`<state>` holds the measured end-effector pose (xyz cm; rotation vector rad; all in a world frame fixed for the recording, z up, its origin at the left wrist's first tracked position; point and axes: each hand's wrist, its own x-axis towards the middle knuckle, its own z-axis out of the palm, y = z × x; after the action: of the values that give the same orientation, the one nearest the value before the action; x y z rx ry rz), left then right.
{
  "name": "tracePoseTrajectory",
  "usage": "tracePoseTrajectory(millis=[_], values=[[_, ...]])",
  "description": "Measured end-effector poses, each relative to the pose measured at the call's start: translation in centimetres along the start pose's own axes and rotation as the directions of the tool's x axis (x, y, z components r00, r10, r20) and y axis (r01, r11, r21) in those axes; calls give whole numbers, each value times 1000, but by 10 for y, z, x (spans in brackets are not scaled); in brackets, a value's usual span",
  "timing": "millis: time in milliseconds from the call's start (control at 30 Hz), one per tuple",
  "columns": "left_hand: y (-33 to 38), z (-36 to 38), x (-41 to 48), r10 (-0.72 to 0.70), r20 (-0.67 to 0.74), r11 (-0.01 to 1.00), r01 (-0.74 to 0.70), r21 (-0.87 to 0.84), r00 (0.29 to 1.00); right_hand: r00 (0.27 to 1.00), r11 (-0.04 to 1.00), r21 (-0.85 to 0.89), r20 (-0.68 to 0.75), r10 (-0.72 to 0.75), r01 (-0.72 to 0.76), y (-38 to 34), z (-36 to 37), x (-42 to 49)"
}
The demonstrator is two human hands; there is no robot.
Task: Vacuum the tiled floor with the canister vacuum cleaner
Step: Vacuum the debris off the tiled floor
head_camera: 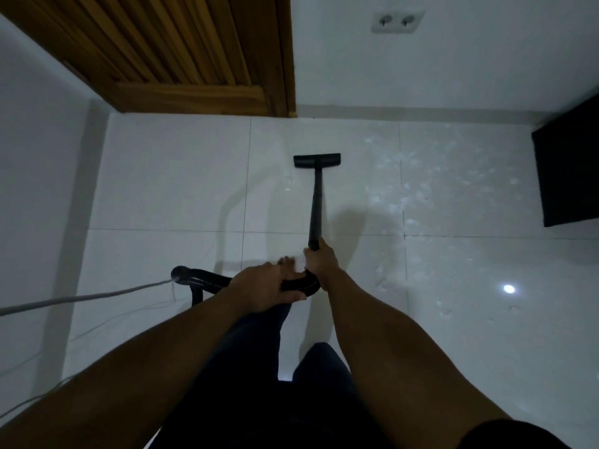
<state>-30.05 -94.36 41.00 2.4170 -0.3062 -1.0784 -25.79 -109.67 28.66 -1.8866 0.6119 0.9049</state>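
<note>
On the white tiled floor, near its far edge, the vacuum cleaner's parts are seen below a white wall. A slatted wooden door is set at the far left corner of the floor, and a dark piece of furniture stands at the right edge. A black wand is held sloping away towards the wall. A black ribbed hose curves from its near end to the left, where a grey cord is stretched off to the left edge. The flat black nozzle is pressed on a tile a little short of the far edge. The near end of the wand is gripped by the right hand, fingers wrapped round it; the hose is clasped just beside it by the left hand. A double socket is mounted on the wall. Pale scraps are scattered to the right of the nozzle, apart from it.
</note>
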Motion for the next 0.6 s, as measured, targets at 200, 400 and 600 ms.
tracePoseTrajectory(millis=[200,400,600], values=[[41,93,-58,-14,62,997,9,81,998,1000,1000,9,-15,-2,2,101,-3,-73],[85,162,-118,71,96,995,-77,60,993,999,997,76,-29,35,-32,190,-8,-144],[92,218,-164,92,154,981,-116,157,984,995,988,145,-75,63,-52,255,15,-196]])
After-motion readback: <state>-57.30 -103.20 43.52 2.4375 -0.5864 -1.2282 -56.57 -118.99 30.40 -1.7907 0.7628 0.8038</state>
